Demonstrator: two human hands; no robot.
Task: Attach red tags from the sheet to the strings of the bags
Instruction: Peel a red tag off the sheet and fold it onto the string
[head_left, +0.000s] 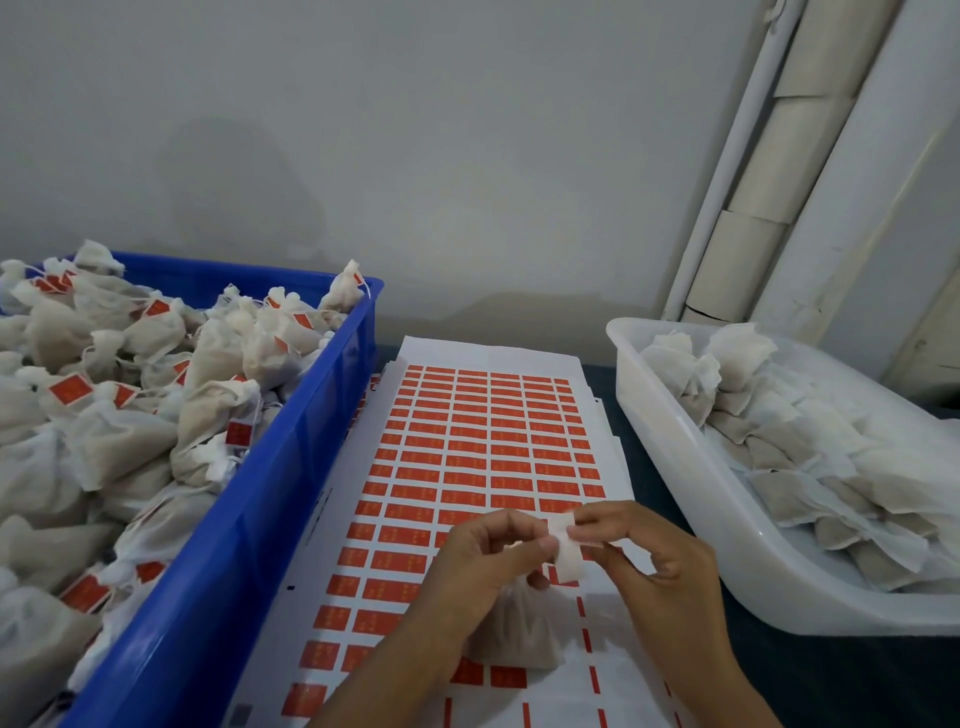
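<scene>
A white sheet (488, 457) of several red tags lies flat in the middle of the table. Above its lower part, my left hand (488, 561) and my right hand (654, 556) meet. Both pinch a small tag (566, 551) whose pale back faces me. A small white cloth bag (519, 629) hangs under my left hand, just over the sheet. The bag's string is hidden between my fingers. Some tag places near my hands are bare.
A blue crate (260, 493) at the left is heaped with bags that carry red tags. A translucent white tub (691, 467) at the right holds flat bags without tags. A grey wall and pale pipes stand behind.
</scene>
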